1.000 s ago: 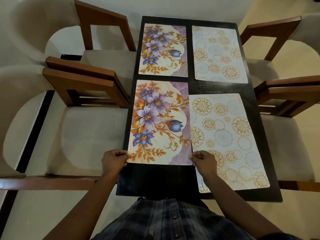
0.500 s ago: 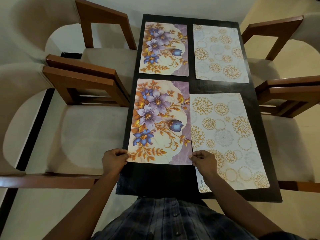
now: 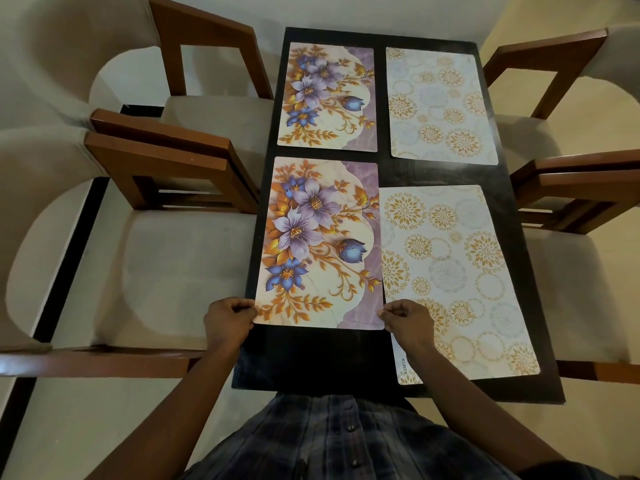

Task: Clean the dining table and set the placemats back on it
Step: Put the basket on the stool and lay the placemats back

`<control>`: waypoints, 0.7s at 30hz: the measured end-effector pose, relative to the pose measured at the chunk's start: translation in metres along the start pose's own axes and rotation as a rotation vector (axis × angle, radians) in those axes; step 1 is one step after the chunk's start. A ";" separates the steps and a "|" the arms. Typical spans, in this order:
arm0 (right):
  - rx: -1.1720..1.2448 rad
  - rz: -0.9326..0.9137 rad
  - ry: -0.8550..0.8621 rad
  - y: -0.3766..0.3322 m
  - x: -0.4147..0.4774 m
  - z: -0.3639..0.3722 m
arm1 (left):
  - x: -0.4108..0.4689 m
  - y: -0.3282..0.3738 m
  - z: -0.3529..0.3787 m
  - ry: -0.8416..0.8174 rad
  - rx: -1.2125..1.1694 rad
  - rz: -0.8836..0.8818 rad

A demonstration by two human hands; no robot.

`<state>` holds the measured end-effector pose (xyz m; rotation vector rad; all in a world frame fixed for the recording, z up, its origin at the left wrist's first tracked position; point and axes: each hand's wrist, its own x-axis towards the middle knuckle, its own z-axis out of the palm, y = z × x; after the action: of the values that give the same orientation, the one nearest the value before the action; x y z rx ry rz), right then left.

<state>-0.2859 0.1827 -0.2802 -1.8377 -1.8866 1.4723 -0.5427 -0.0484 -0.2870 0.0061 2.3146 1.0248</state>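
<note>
Left grip: you are pinching the near left corner of the near floral placemat point(image 3: 322, 244) with your left grip point(image 3: 228, 320), thumb on top and fingers curled beneath, right at the left edge of the desk point(image 3: 311, 362).
Right grip: your right grip point(image 3: 408, 320) is pinching the near right corner of the same mat in the same way, and the hand is lying across the left edge of the near circle placemat point(image 3: 457, 271).
Near floral placemat: it is lying flat on the left half of the dark desk, with a bare strip of desk showing between its near edge and you. Its right edge is running along the near circle placemat's left edge; I cannot tell whether the two are touching or overlapping.
Near circle placemat: it is lying on the right half, reaching nearer to you than the floral one and sitting slightly skewed.
Far floral placemat point(image 3: 327, 97): it is lying flat on the far left, a narrow gap apart from the mat you are holding.
Far circle placemat point(image 3: 440, 105): it is lying on the far right, beside the far floral one and apart from it.
Left chairs point(image 3: 156, 271): two pale cushioned seats with wooden arms are standing against the desk's left side.
Right chairs point(image 3: 581, 174): two more are standing at the right side.
Shirt point(image 3: 329, 441): your checked shirt is showing at the near end of the desk.
</note>
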 end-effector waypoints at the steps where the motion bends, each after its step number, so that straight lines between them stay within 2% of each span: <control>1: -0.013 -0.005 0.003 0.000 0.000 0.000 | 0.000 0.000 0.000 0.002 0.020 0.007; 6: -0.098 -0.045 0.066 0.000 -0.003 0.000 | -0.007 0.007 -0.001 0.057 0.117 0.065; 9: -0.064 -0.023 0.104 0.007 -0.006 -0.008 | -0.018 0.011 0.002 0.043 0.138 0.106; 15: -0.037 0.011 0.200 0.022 -0.015 -0.066 | -0.049 0.024 0.036 -0.159 0.120 0.144; 21: -0.147 0.064 0.266 0.068 -0.002 -0.153 | -0.105 0.030 0.093 -0.346 -0.010 -0.005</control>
<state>-0.1356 0.2484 -0.2461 -2.0577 -1.8631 1.0647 -0.4143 0.0105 -0.2601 0.1608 1.9946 0.9493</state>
